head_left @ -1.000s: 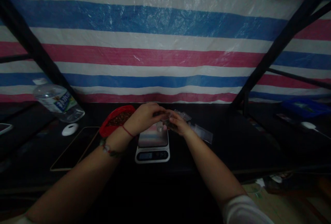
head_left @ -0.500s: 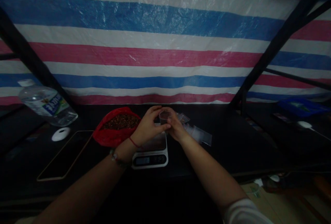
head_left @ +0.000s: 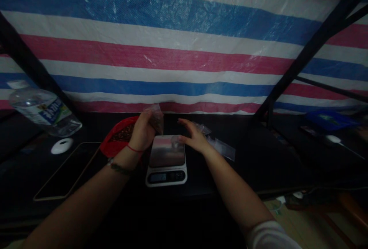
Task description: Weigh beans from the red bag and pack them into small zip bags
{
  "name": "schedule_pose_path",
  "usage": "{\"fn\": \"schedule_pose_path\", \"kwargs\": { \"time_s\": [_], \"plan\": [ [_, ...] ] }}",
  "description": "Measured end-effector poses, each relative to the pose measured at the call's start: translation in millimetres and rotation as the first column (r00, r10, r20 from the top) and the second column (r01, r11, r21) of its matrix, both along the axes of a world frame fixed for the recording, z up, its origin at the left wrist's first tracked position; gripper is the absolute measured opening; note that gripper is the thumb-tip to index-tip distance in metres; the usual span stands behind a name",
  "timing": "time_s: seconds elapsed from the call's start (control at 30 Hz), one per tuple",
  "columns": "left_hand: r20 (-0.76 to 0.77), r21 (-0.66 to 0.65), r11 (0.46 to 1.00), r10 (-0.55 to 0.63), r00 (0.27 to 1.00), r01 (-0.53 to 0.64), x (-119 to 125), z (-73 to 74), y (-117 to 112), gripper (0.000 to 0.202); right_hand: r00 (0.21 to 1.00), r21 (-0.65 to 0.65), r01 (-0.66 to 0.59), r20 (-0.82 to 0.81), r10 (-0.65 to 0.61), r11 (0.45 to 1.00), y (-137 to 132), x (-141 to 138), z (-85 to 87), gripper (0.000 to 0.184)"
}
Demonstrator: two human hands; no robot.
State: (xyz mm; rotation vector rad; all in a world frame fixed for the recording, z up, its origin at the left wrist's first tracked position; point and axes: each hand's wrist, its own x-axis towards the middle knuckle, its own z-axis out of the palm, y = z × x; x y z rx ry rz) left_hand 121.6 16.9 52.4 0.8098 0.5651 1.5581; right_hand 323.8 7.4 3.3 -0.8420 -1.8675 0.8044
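Observation:
My left hand (head_left: 142, 132) is closed around a small clear plastic bag (head_left: 157, 119) with brown bits in it. It hangs tilted over the far left corner of a white kitchen scale (head_left: 166, 178) with a metal plate and a dim display. On the plate's far right part sits a small clear cup (head_left: 175, 141). My right hand (head_left: 195, 137) is beside that cup, fingers spread and thumb pointing at it; whether the thumb touches it I cannot tell. Partly behind my left hand lies a red bag (head_left: 110, 147) of dark brown, bean-like pieces.
Clear plastic bags (head_left: 225, 149) lie right of the scale. On the left are a phone-like tablet (head_left: 67, 172), a white mouse-shaped object (head_left: 62, 146) and a large water bottle (head_left: 47, 109). A blue tray (head_left: 330, 120) is far right. A striped sheet (head_left: 172, 61) hangs behind.
Both hands were together around the clear cup above the scale. Now they are apart: the left has moved left with the filled plastic bag, and the cup rests on the plate beside the opened right hand.

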Motion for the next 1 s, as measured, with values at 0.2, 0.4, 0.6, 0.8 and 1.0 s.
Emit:
{"fn": "schedule_pose_path", "kwargs": {
  "time_s": [0.2, 0.4, 0.6, 0.8, 1.0],
  "plan": [
    [0.081, -0.285, 0.958, 0.053, 0.995, -0.028, -32.4, -11.6, 14.9, 0.023, 0.926, 0.064, -0.044, 0.376, 0.017, 0.997, 0.0, -9.5, -5.1, 0.041],
    [0.156, -0.279, 0.952, -0.087, 0.984, 0.129, -38.9, -31.2, 10.6, 0.034, 0.941, 0.109, -0.031, 0.339, -0.008, 0.994, 0.0, -11.7, -5.9, 0.047],
    [0.103, -0.315, 0.938, -0.116, 0.988, 0.143, -38.4, -40.9, 8.8, 0.032, 0.987, 0.030, 0.029, 0.160, -0.033, 0.999, 1.2, -12.8, -14.6, 0.044],
    [0.018, -0.351, 0.927, -0.133, 0.991, 0.131, -37.4, -53.6, 13.9, 0.023, 0.979, 0.014, 0.194, -0.060, -0.193, 0.981, 11.8, -7.6, -22.9, 0.038],
    [-0.141, -0.220, 0.975, -0.053, 0.989, 0.021, -34.1, -60.8, 12.6, 0.025, 0.954, -0.046, 0.266, -0.130, -0.270, 0.963, 18.2, -2.6, -24.5, 0.037]
  ]
}}
